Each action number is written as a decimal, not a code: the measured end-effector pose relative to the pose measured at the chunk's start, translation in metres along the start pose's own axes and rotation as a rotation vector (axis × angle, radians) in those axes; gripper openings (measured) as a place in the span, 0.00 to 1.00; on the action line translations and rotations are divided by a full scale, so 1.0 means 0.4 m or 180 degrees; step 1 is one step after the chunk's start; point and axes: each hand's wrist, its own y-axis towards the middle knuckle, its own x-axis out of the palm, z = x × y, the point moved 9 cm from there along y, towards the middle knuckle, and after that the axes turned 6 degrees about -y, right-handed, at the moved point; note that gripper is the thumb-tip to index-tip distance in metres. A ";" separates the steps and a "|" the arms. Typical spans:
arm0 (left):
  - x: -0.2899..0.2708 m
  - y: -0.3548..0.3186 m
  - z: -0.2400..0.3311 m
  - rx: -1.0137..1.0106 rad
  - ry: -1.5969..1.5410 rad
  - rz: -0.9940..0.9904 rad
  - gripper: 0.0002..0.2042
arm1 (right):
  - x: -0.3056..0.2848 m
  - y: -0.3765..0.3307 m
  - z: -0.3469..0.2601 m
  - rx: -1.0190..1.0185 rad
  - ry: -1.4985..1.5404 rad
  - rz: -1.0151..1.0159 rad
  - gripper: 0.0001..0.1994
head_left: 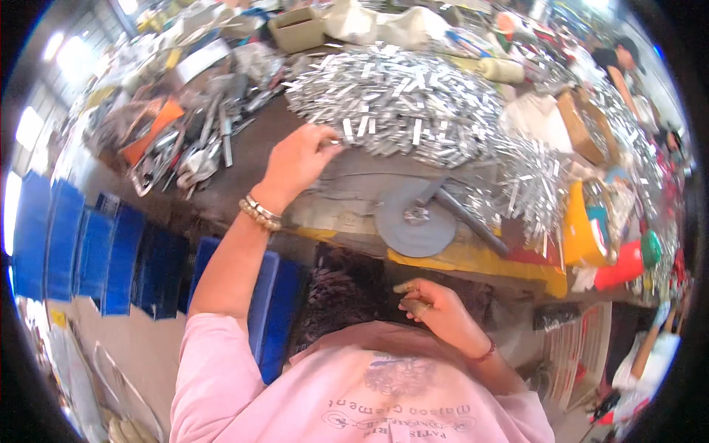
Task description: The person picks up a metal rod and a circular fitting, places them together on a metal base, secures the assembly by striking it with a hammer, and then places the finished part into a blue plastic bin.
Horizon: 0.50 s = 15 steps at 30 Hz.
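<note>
My left hand [301, 164], with beaded bracelets at the wrist, reaches over the bench to the near left edge of a heap of small shiny metal strips [399, 100]. Its thumb and fingers are pinched together around something small and dark that I cannot make out. Close to my body, below the bench edge, my right hand [434, 308] is closed with the fingers curled. Dull, dirty-looking coverings or a small piece show at its fingertips; which of these it is, I cannot tell. Between the hands, a round grey disc [415, 218] with a metal hub lies on the bench, a dark bar [469, 221] across it.
Blue bins [96, 251] stand at the left. Tangled metal scrap [199, 140] covers the bench's left part, with a cardboard box [297, 29] behind. Yellow [583, 225] and red [620, 264] containers sit at the right. Another person [624, 74] works at the far right.
</note>
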 end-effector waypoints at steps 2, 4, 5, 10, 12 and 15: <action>0.020 0.029 -0.006 -0.0035 0.0651 0.0011 0.14 | -0.033 -0.024 0.007 -0.0045 0.0074 0.0216 0.15; 0.014 0.040 0.007 0.0326 0.0865 0.0246 0.12 | -0.044 -0.031 0.000 -0.0287 -0.0018 0.0196 0.15; 0.020 0.046 0.004 0.0268 0.0952 0.0253 0.13 | -0.064 -0.042 -0.006 -0.0248 0.0011 0.0298 0.15; 0.030 0.036 -0.006 -0.0003 0.0833 0.0161 0.13 | -0.145 -0.095 -0.135 -0.0562 -0.0966 0.0395 0.14; 0.025 0.025 -0.030 -0.0031 0.0671 0.0262 0.11 | -0.209 -0.106 -0.175 -0.0804 -0.1297 0.0792 0.12; 0.017 -0.003 -0.073 -0.0033 0.0411 0.0469 0.10 | -0.339 -0.097 -0.259 -0.1517 -0.2235 0.2053 0.10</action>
